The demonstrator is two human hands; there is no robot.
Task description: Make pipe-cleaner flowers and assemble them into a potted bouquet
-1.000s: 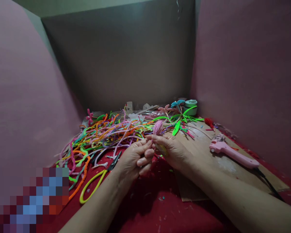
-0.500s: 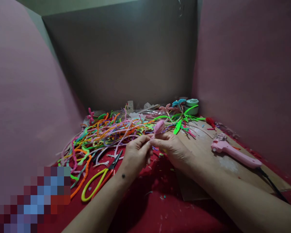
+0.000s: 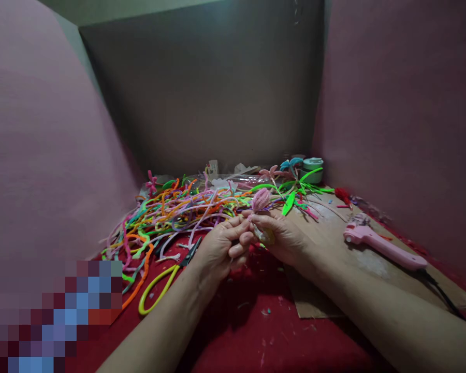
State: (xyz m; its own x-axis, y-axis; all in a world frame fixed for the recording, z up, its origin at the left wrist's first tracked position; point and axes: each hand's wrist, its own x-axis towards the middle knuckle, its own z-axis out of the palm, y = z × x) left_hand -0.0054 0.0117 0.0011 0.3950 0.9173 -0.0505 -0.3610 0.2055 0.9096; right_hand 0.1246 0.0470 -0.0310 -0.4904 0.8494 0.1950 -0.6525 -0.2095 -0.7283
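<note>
Pink, oval, fuzzy chenille bud (image 3: 261,199): left hand (image 3: 223,242) — freshly turned at the wrist — and right hand (image 3: 289,234) pinch its base, twisting seemingly unfinished.

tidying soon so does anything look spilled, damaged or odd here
Yes, mildly: loose scraps litter the red cloth, whitish smears mark the otherwise brown board beside the pink tool, and the strands lie tangled.

Left fingers (image 3: 236,228) and right fingers (image 3: 264,220) pinching fuzzy pink bud (image 3: 261,200) low down, colourful stems (image 3: 171,207) heaped beyond
</note>
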